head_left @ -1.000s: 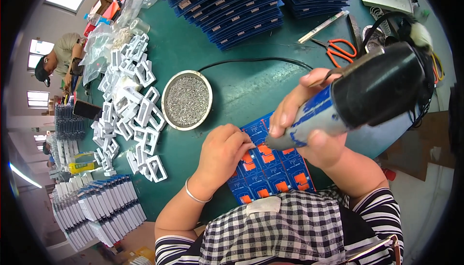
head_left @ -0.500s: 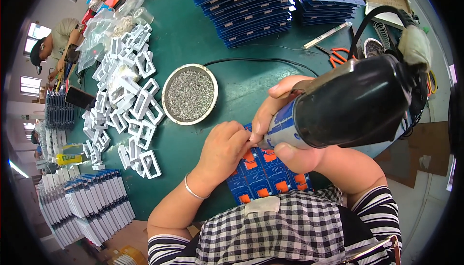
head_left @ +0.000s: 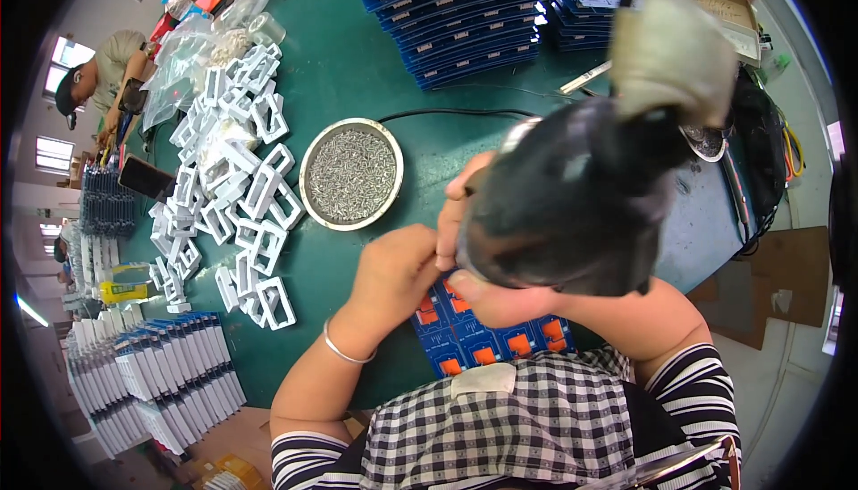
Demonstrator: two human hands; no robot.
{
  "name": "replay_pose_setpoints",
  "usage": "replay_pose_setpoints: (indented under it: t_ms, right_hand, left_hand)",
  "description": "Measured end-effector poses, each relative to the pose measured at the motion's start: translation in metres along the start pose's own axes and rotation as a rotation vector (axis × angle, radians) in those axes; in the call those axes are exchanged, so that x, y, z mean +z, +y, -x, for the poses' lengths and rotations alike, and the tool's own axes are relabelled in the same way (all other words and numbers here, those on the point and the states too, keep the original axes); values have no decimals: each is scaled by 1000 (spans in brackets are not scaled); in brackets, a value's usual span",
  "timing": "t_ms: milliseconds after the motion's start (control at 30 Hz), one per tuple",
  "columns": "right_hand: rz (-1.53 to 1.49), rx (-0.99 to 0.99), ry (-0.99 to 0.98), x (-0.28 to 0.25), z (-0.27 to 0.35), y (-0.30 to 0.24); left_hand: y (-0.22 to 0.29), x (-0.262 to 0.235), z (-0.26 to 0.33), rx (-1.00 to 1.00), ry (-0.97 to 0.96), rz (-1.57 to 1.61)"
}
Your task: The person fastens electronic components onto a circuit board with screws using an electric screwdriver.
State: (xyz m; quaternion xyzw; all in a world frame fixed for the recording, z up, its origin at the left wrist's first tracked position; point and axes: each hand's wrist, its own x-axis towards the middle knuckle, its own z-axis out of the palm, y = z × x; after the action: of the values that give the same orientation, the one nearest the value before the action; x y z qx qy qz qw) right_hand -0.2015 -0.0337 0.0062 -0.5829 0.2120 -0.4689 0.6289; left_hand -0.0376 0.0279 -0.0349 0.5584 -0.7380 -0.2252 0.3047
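My right hand (head_left: 492, 298) is wrapped round a thick black electric screwdriver (head_left: 563, 208), slightly blurred by motion, its tip hidden behind my fingers. Against that tip, my left hand (head_left: 393, 271) has its thumb and fingers pressed together; whatever they pinch cannot be made out. Both hands are over the far left part of a blue circuit board panel (head_left: 460, 342) with orange rectangular parts, lying close to my checked apron. Beyond my left hand stands a round metal dish (head_left: 399, 177) full of small silvery screws (head_left: 351, 173).
White plastic frames (head_left: 264, 195) lie heaped at left, above stacked white-and-blue assemblies (head_left: 170, 374). Tall stacks of blue boards (head_left: 447, 21) stand at the far side. A black cable (head_left: 447, 111) crosses the green table (head_left: 331, 61). Another person (head_left: 116, 70) works at far left.
My right hand has swung the screwdriver leftward and tipped it more upright, covering the pliers on the table. My left hand has shifted slightly left, staying at the tool's tip.
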Motion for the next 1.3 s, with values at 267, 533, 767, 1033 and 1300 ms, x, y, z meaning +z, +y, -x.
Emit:
replay_pose_setpoints:
  t_ms: [267, 533, 767, 1033, 1300]
  right_hand:
    - [445, -239, -195, 15, -16, -8]
    - [-43, -84, -29, -9, -3, 18]
    - [-427, -246, 278, -65, 1, -5]
    - [-327, -356, 286, -73, 20, -12]
    - [-339, -314, 304, -75, 21, -5]
  left_hand:
    - [-11, -28, 10, -233, 141, 202]
    - [-2, -23, 8, -135, 76, 270]
    - [21, -2, -3, -172, -19, 211]
    - [14, 26, -18, 55, -52, 5]
    - [16, 27, -23, 106, -115, -152]
